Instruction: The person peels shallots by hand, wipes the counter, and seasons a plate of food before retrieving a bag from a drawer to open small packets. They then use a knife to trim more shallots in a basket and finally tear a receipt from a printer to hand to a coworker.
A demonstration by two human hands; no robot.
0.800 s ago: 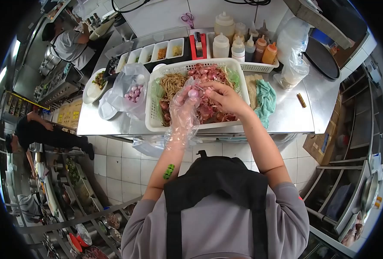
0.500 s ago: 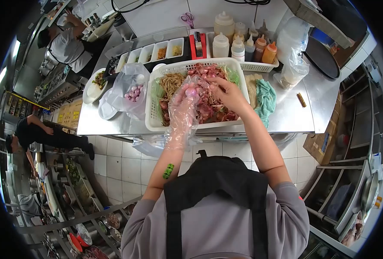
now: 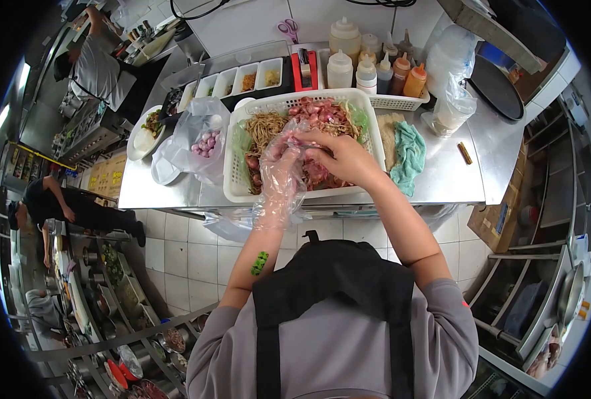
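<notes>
Gloved left hand [image 3: 283, 163] holds a shallot [image 3: 296, 141] in a closed grip; right hand [image 3: 341, 157] pinches its skin. Loose glove may slip, dropping it.

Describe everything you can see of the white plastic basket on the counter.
The white basket is a rectangular, slotted plastic crate with low walls, sitting flat on the steel counter. It holds reddish-purple shallots and peels toward the right, brownish stringy trimmings at the left and some green. The gloved left hand and bare right hand meet over its middle. A clear bag lies beside its left wall, a teal cloth at its right.
</notes>
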